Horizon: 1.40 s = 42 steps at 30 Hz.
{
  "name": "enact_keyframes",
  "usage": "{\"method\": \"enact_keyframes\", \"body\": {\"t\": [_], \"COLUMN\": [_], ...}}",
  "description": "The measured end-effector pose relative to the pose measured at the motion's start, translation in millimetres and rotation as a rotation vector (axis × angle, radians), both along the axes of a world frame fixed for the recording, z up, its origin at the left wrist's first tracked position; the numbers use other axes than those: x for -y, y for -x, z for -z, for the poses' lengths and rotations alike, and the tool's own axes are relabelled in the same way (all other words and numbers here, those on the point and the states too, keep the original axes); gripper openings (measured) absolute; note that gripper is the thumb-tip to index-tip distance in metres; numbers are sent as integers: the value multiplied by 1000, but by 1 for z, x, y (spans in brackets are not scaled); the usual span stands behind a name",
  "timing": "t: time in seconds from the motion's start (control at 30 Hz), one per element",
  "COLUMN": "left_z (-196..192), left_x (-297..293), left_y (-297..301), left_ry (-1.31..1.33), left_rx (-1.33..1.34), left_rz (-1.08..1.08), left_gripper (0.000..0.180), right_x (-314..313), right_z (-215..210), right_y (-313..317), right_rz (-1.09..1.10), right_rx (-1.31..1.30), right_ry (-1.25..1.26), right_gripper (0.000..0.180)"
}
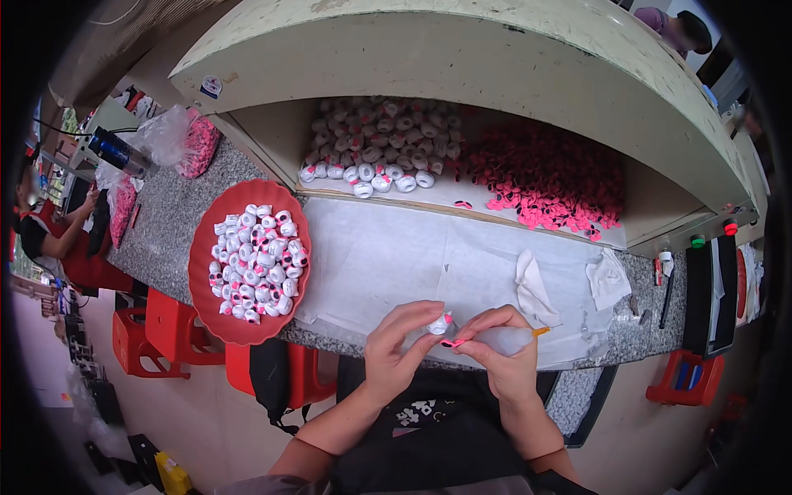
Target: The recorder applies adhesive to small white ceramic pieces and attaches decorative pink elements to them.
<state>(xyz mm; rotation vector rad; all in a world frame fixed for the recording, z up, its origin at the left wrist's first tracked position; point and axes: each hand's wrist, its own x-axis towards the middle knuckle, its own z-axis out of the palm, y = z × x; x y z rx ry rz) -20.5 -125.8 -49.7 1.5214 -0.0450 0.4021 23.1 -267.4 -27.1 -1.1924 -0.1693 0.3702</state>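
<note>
Fingers of the left hand [392,351] pinch a small white piece [440,325]; thumb and index of the right hand [510,355] grip a pink-and-black piece [451,343] just beside it, and the same hand also holds a translucent bottle [505,339]; all three are above the front edge of the granite worktop [169,210]. Bottle's long axis runs nearly level with that edge, its yellow tip [540,332] pointing right, away from the white piece; the white piece turns a pink patch toward the right hand; the pink-and-black piece lies lengthwise between the hands. Thumb and fingers hide part of the white piece and some of the bottle; whether the two small pieces touch I cannot tell; near the worktop's left front edge a red scalloped plate [200,235] carries many white pieces; heaps at the back of the cabinet [412,49] sink into shadow.
</note>
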Motion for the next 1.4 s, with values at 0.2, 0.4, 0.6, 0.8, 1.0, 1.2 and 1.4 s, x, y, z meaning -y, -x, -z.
{"method": "enact_keyframes", "body": {"t": [0.2,0.4,0.6,0.8,1.0,1.2,1.4], "left_z": [-11,-12,-7,-8,-3,-2,-1], "left_x": [-1,-2,-1,2,-1,0,2], "left_y": [-1,-2,2,6,9,9,9], "left_ry": [-224,-264,-42,382,452,500,442], "left_rx": [41,80,59,-51,-75,-83,-28], "left_rz": [-45,-27,50,159,249,287,240], "left_gripper": [27,26,23,24,25,23,22], "right_x": [-4,-6,-6,-5,-6,-5,-5], "right_z": [1,4,3,-4,-6,-1,2], "right_y": [0,-1,1,0,1,3,4], "right_rz": [-21,19,15,-106,-157,-111,-136], "right_rx": [-27,-10,81,55,-21,28,10], "right_ry": [9,24,99,111,69,61,10], "right_gripper": [21,18,21,33,30,22,21]}}
